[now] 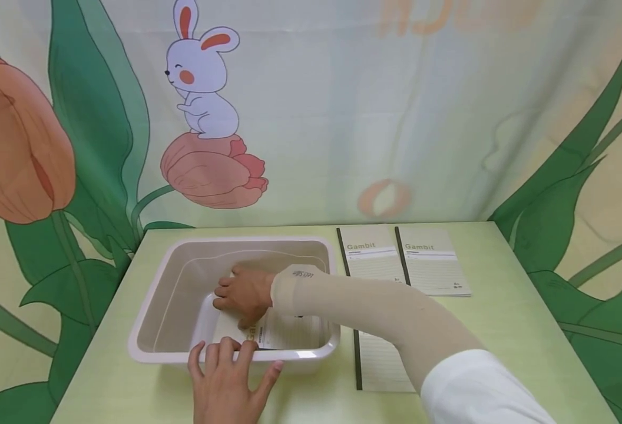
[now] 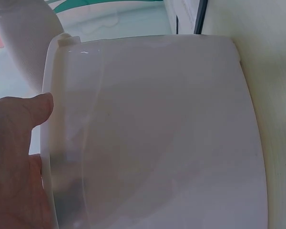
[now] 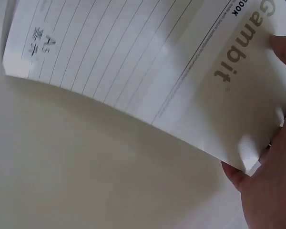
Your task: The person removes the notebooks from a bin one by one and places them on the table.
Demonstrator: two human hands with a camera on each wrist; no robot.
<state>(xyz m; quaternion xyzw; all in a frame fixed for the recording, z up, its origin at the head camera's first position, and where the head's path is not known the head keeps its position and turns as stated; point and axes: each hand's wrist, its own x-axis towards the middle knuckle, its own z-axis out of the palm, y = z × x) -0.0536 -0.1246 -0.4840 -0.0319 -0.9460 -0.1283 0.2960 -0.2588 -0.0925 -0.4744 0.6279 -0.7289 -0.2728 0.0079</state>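
Observation:
A pale plastic basin (image 1: 258, 239) stands on the table's left half. My right hand (image 1: 247, 294) reaches down into it and grips a Gambit notebook (image 1: 292, 333) by one end. In the right wrist view the thumb lies over the cover of this notebook (image 3: 133, 57) while fingertips (image 3: 234, 177) show at its edge. My left hand (image 1: 226, 383) holds the basin's near rim, fingers over the edge and thumb outside. Close up, the left wrist view shows the thumb (image 2: 40, 107) against the rim beside the basin's outer wall (image 2: 157, 119). Whether more notebooks lie beneath is hidden.
Right of the basin lie more Gambit notebooks with dark spines: one at the back (image 1: 371, 253), one farther right (image 1: 430, 265) and one nearer the front (image 1: 382, 365), partly covered by the right sleeve (image 1: 364, 300). A printed curtain (image 1: 316, 118) hangs behind the table.

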